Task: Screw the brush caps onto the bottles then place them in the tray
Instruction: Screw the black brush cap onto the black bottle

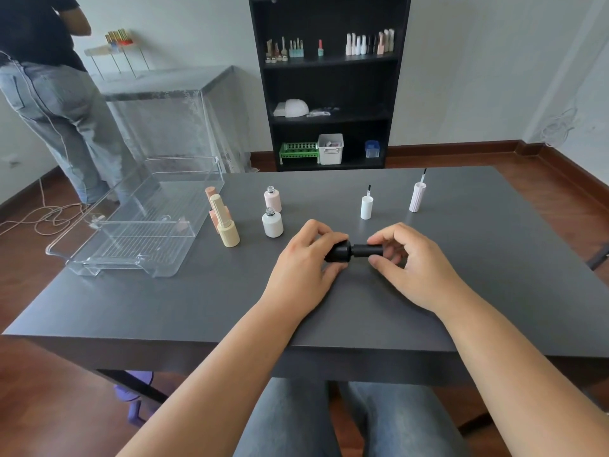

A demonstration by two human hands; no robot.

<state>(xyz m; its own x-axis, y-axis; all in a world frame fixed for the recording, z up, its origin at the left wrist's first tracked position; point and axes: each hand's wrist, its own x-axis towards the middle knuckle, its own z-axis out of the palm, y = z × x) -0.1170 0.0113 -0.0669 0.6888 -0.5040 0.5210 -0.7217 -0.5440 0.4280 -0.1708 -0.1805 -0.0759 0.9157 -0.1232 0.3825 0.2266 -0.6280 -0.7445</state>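
- Dark grey bench (461,291) carries a clear plastic tray (138,232) at left.
- Left hand (306,262) grips a black bottle (339,252) lying sideways.
- Right hand (405,262) fingers (379,239) pinch its black brush cap (367,250).
- No readable labels.

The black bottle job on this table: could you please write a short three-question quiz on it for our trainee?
1. True or false: the clear tray already holds bottles.
2. Which hand grips the cap of the black bottle? A) left hand B) right hand
3. How many uncapped bottles stand on the table, and what colours are they?

Key
1. False; nothing lies in the tray, and the beige bottle and peach bottle stand beside it.
2. B; the left hand holds the bottle body.
3. Two: the pink bottle and the white bottle. Their likely caps, the white cap and the lilac cap, stand brush up.
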